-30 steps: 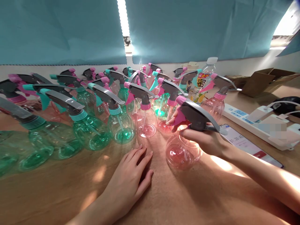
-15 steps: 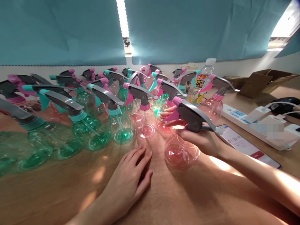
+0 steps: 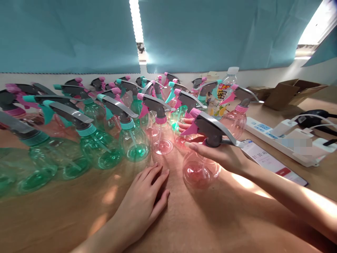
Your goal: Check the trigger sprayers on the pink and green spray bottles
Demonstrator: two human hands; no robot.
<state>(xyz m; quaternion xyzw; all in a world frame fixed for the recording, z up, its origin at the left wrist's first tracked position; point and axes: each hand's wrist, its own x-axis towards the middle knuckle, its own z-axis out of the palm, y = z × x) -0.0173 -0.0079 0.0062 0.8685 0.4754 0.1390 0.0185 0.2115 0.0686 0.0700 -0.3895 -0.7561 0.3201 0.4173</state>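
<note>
Bottles (image 3: 134, 146) are bunching up behind, probably saving table (image 3: 184, 225) space, while one pink sprayer (image 3: 198, 174) is standing up front. Right hand (image 3: 225, 154) is sitting loosely around its neck, maybe steadying it, thumb and fingers well apart; actual contact's hard to tell. Left hand (image 3: 144, 193) is lying palm-down, fingers slightly spread, holding nothing.

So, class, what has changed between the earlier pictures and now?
The right hand has opened out, loosening its grip on the front pink spray bottle; whether it still touches is unclear. The bottle stays upright in place, and the left hand still rests on the table.
</note>
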